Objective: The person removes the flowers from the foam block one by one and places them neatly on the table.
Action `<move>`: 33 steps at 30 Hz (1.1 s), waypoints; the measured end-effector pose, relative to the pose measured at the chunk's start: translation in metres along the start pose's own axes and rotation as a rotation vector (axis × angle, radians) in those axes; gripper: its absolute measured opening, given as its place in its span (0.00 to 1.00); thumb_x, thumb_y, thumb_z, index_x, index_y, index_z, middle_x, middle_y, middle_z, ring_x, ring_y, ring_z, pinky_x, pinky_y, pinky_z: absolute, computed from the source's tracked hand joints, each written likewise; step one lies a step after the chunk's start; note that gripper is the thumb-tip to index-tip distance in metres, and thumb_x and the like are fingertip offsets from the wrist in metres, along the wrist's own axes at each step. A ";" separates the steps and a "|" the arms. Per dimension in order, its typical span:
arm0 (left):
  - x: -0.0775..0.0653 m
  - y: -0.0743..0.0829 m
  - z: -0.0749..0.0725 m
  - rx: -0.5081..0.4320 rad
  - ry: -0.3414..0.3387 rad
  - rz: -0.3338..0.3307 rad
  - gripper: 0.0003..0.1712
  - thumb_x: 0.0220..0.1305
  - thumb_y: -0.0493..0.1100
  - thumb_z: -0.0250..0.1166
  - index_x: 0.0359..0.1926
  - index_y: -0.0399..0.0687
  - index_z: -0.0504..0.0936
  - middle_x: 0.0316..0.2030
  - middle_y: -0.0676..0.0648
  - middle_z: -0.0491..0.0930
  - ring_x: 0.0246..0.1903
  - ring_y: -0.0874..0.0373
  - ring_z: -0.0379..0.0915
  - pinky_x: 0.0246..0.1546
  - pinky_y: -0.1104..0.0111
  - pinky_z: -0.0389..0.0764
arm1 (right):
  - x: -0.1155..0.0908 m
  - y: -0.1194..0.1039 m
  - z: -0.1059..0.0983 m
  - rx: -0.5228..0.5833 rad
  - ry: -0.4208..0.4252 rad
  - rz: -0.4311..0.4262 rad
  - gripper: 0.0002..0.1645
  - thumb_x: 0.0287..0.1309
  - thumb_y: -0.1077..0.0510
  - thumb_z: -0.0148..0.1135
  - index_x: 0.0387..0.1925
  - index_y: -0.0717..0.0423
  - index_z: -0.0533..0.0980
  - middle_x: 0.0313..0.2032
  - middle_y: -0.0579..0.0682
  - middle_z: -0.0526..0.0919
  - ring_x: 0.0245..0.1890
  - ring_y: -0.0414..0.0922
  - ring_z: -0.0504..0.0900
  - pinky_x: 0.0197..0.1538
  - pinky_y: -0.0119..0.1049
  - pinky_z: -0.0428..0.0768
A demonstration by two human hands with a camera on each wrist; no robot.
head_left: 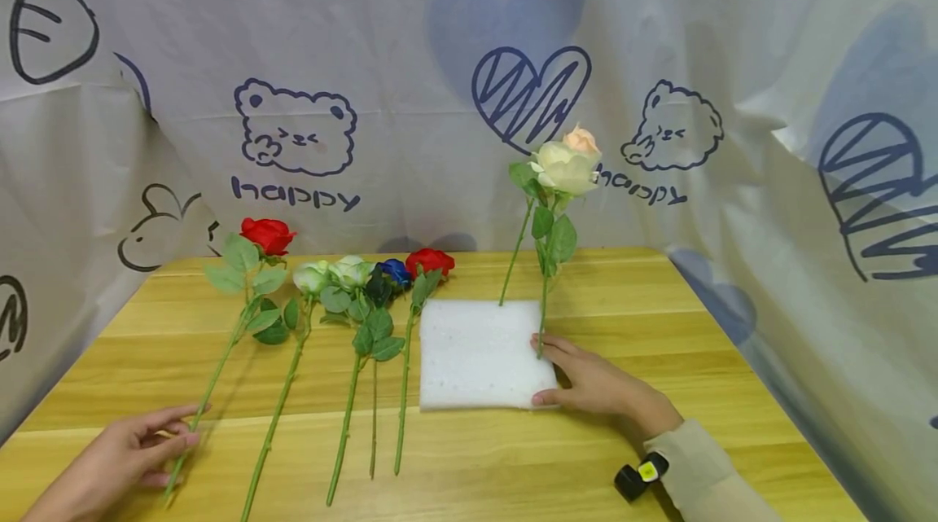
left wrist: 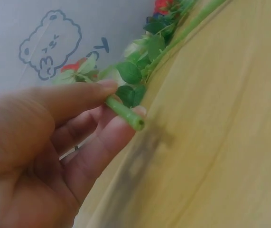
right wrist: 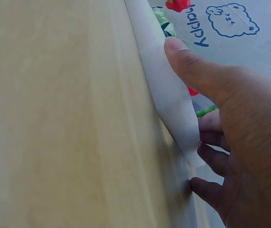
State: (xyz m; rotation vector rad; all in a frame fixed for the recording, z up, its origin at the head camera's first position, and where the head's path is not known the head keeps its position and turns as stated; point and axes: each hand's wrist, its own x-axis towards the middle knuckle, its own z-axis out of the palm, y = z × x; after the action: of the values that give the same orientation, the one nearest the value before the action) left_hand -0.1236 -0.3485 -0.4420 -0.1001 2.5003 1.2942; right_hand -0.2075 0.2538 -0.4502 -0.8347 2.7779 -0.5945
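Note:
On the left, my left hand [head_left: 117,455] pinches the lower stem of a red artificial rose [head_left: 268,236] between thumb and fingers. The cut stem end [left wrist: 128,114] sticks out past the fingertips in the left wrist view. My right hand [head_left: 597,382] holds the right side of a white foam block [head_left: 476,359], the thumb at its near corner and the fingers along its edge. Two roses stand upright in the block: a white rose [head_left: 564,170] near the right edge, and a peach rose [head_left: 581,139] partly hidden behind it.
Between the left hand and the block lie several more roses: pale green-white ones [head_left: 350,271], a blue rose [head_left: 396,271] and another red rose [head_left: 430,261]. Their stems point towards the near edge of the wooden table [head_left: 623,302]. A printed curtain [head_left: 410,139] hangs behind.

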 end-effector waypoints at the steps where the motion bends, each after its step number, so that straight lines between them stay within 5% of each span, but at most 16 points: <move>1: 0.000 0.000 0.000 -0.001 -0.005 -0.001 0.42 0.68 0.51 0.63 0.70 0.27 0.58 0.44 0.44 0.79 0.37 0.56 0.76 0.34 0.63 0.85 | 0.000 0.000 0.000 -0.001 0.000 0.000 0.58 0.55 0.25 0.57 0.76 0.54 0.53 0.73 0.56 0.55 0.70 0.58 0.59 0.68 0.55 0.63; 13: 0.002 -0.003 0.001 -0.084 -0.090 -0.062 0.44 0.69 0.50 0.62 0.71 0.26 0.53 0.45 0.43 0.76 0.42 0.53 0.77 0.36 0.60 0.84 | 0.000 0.000 -0.001 -0.005 0.004 0.000 0.58 0.55 0.25 0.57 0.76 0.54 0.53 0.73 0.56 0.54 0.70 0.58 0.59 0.68 0.55 0.63; 25: 0.005 -0.006 0.005 0.012 -0.100 -0.093 0.46 0.65 0.51 0.66 0.68 0.21 0.56 0.38 0.47 0.79 0.27 0.55 0.70 0.27 0.64 0.79 | 0.001 -0.001 -0.001 0.005 -0.004 -0.002 0.57 0.57 0.28 0.59 0.75 0.56 0.54 0.73 0.57 0.55 0.69 0.58 0.60 0.67 0.55 0.64; 33: 0.002 -0.009 0.003 0.102 -0.140 0.041 0.48 0.64 0.52 0.66 0.65 0.16 0.56 0.32 0.47 0.78 0.21 0.59 0.67 0.21 0.66 0.75 | 0.001 -0.001 0.000 0.002 -0.002 -0.001 0.57 0.57 0.27 0.58 0.75 0.55 0.54 0.73 0.57 0.55 0.69 0.58 0.60 0.67 0.55 0.64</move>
State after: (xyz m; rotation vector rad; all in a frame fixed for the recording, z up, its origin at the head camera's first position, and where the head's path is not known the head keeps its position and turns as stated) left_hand -0.1229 -0.3507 -0.4511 0.0628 2.4543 1.1451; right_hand -0.2082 0.2528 -0.4496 -0.8362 2.7742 -0.5965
